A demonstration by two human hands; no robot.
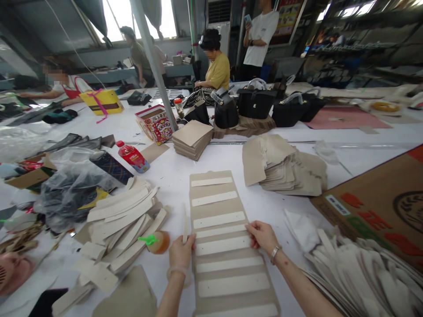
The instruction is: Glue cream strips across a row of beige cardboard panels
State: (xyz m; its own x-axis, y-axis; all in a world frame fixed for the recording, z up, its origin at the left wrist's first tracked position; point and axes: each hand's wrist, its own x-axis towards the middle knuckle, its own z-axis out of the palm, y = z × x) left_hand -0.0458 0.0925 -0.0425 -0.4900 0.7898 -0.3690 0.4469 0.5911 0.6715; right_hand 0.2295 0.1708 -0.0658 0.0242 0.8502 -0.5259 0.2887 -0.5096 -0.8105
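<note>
In front of me lies a row of overlapping beige panels (216,205), with off-white strips across them. My right hand (262,237) pinches the right end of a narrow off-white strip (221,231) that spans the row. At that strip's left end is my left hand (181,257), its fingers closed at the panels' edge. A second off-white strip (185,220) sticks up from the left hand's grip. Left of the hands stands a small jar of amber liquid (161,243) with a green top, beside a loose pile of off-white strips (122,215).
Beige pieces are stacked at the back (193,136) and heaped at the right (291,169). A cardboard box (380,198) and more strips (357,273) flank my right arm. A red-capped bottle (132,156) lies left. Black bags (256,103) and several people are beyond.
</note>
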